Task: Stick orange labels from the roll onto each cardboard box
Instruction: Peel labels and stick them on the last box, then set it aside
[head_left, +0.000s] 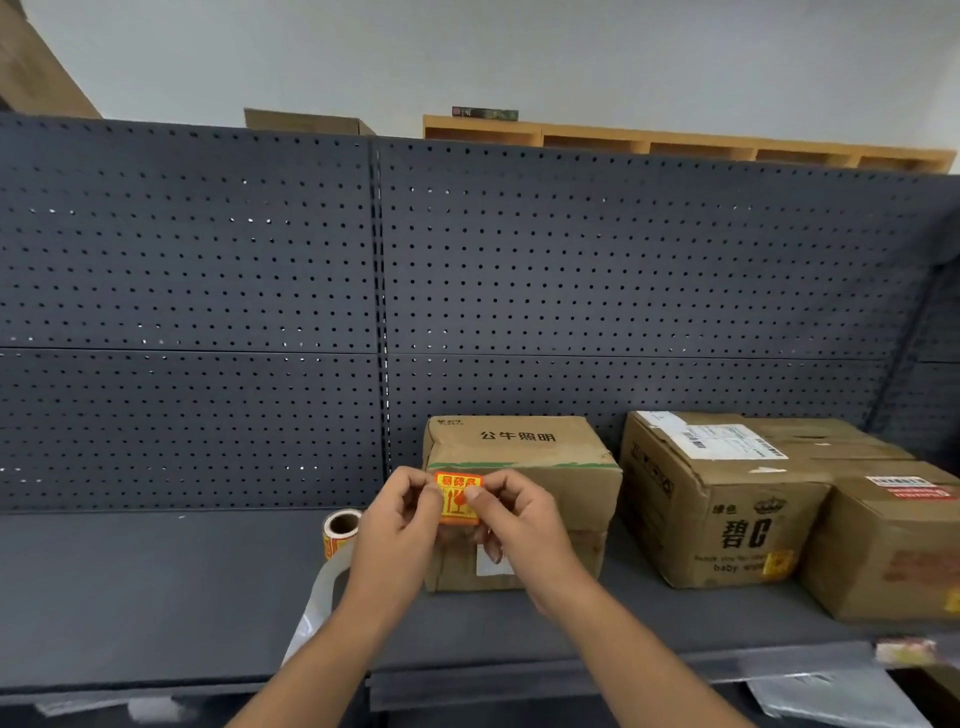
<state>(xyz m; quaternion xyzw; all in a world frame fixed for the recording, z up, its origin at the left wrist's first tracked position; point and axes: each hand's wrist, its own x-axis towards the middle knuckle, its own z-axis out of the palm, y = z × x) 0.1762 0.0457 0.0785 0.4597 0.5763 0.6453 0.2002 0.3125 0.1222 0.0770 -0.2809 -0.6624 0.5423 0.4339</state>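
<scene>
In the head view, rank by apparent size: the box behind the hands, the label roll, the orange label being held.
1. Box behind the hands
2. Label roll
3. Orange label; it looks close to the roll in size and sits nearer the camera, so their order is unsure.

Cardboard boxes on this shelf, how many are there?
3: left box behind the hands, middle box beside it, right box cut by the frame edge. More may sit beyond it.
</scene>
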